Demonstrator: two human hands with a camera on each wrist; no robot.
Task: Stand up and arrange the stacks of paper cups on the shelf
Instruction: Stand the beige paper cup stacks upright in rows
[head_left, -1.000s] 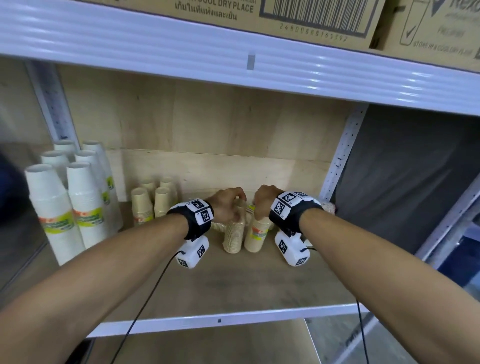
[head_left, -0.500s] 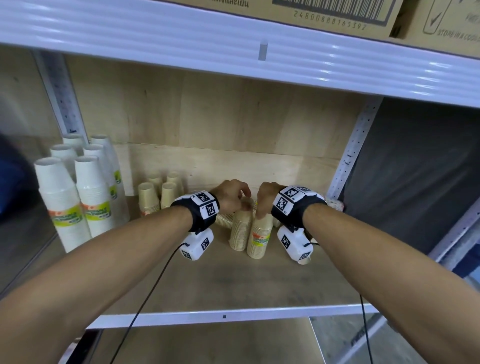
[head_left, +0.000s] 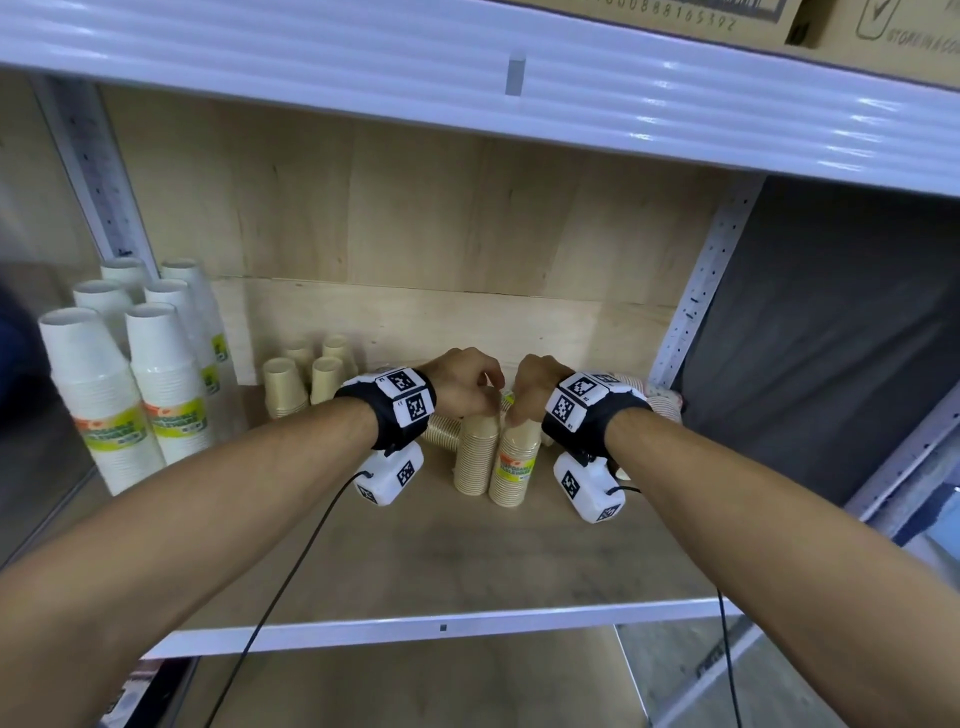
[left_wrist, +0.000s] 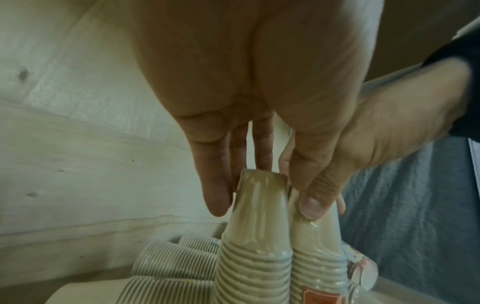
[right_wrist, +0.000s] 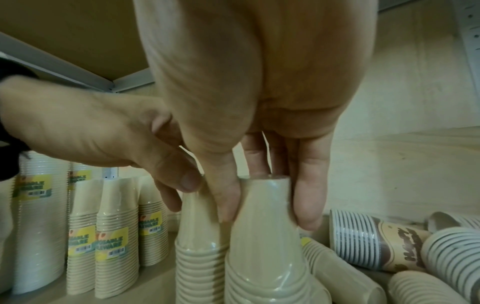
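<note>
Two wrapped stacks of tan paper cups stand rim-down, side by side, in the middle of the wooden shelf (head_left: 415, 566). My left hand (head_left: 470, 387) grips the top of the left stack (head_left: 475, 460), fingers curled round its top cup (left_wrist: 259, 205). With thumb and fingers on either side, my right hand (head_left: 527, 397) holds the top of the right stack (head_left: 514, 470), which carries an orange and yellow label. In the right wrist view the right hand (right_wrist: 267, 218) pinches the right stack (right_wrist: 265, 257), and the left hand's thumb rests on the left stack (right_wrist: 200, 236).
Tall white cup stacks (head_left: 104, 395) stand at the far left, short tan stacks (head_left: 283, 384) beside them. More tan stacks (head_left: 441, 426) lie behind the hands, and printed cup stacks (right_wrist: 376, 242) lie at the right by the metal post (head_left: 696, 291). An upper shelf (head_left: 514, 78) hangs overhead.
Both hands have kept their hold on the tops of the two tan stacks. The head view has tilted slightly; the stacks stand in about the same place.
</note>
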